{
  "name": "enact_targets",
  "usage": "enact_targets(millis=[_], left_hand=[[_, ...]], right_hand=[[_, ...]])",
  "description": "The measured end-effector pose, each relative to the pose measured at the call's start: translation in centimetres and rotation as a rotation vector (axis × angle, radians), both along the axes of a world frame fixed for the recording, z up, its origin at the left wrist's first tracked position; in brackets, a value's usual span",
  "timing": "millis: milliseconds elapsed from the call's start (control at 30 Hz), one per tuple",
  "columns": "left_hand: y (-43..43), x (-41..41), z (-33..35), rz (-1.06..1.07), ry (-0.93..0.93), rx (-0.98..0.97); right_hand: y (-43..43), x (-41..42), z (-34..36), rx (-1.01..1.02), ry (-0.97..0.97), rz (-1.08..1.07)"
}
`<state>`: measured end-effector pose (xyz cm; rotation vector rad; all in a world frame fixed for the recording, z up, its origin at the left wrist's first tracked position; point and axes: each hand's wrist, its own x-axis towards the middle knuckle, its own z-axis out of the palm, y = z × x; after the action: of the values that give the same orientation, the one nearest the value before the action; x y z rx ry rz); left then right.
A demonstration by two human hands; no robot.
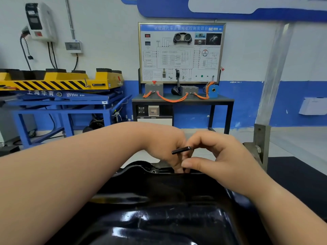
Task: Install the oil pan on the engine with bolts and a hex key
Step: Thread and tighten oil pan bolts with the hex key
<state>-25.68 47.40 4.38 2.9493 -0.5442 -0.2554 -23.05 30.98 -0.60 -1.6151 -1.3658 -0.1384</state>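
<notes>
Here my left hand (164, 147) reaches over the glossy black oil pan (159, 214), its fingers curled down at the far flange, at twelve o'clock of the pan; whether they pinch a bolt I cannot tell. The hex key (182, 150), thin, stiff steel, juts toward nine o'clock, clamped between my right hand's (217, 156) fingers. The pan looks rigid, fairly heavy, slick; I judge it is best gripped by its flange.

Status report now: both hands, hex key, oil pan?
Left hand and right hand together on hex key at far flange. Oil pan seated, black. Bolt hidden by fingers.
</notes>
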Motion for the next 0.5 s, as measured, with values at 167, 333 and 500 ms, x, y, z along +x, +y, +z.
enact_targets(millis=[167, 333, 500], left_hand=[[0.17, -0.08, -0.02, -0.036, 0.029, 0.005], [0.27, 0.42, -0.40, 0.014, 0.020, -0.007], [0.26, 0.49, -0.35, 0.016, 0.016, -0.014]], right_hand=[[-0.61, -0.07, 0.24, -0.031, 0.086, 0.105], [-0.19, -0.08, 0.15, 0.023, -0.013, -0.009], [0.14, 0.17, -0.01, 0.034, -0.023, -0.084]])
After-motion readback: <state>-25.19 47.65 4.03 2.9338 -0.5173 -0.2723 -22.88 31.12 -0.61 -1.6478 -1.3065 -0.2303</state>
